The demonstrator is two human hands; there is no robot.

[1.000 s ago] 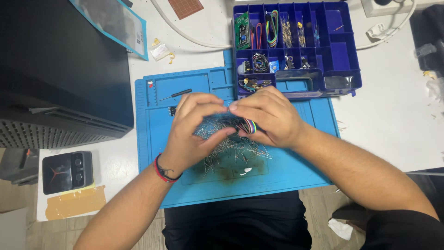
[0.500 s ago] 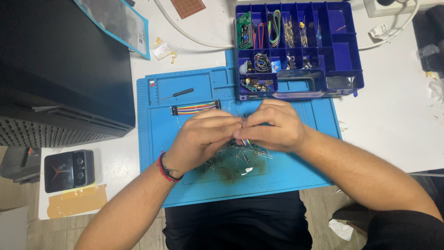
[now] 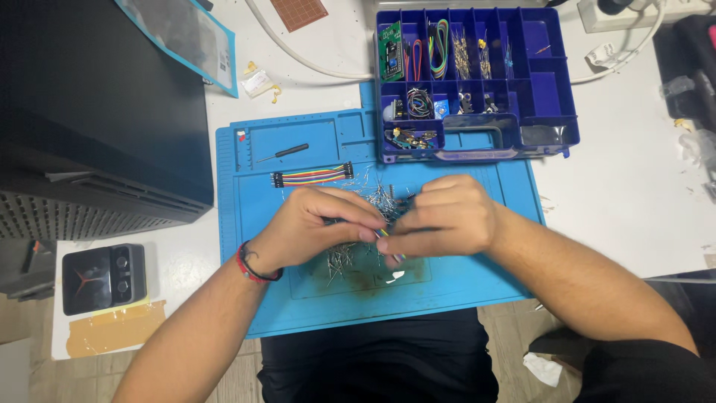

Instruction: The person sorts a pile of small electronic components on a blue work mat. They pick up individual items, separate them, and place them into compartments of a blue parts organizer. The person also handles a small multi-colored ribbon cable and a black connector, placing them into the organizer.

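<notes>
Both hands meet over the middle of a blue work mat (image 3: 477, 287). My left hand (image 3: 317, 224), with a red and black band at the wrist, pinches a small part at its fingertips. My right hand (image 3: 444, 216) is closed on the same small part, a short yellowish piece showing between the fingertips. A heap of thin metal component leads (image 3: 373, 198) lies under and behind the hands. A flat rainbow ribbon cable (image 3: 312, 176) lies on the mat just beyond my left hand.
A blue compartment box (image 3: 552, 82) with wires and small parts stands at the mat's far edge. A small black screwdriver (image 3: 283, 152) lies on the mat. A large black case (image 3: 89, 112) fills the left; a small black device (image 3: 103, 277) sits near the front left.
The hands have drawn back toward me and lowered, uncovering the rainbow ribbon cable, which now lies on the mat beyond them. Fingertips stay pinched together on a small part.
</notes>
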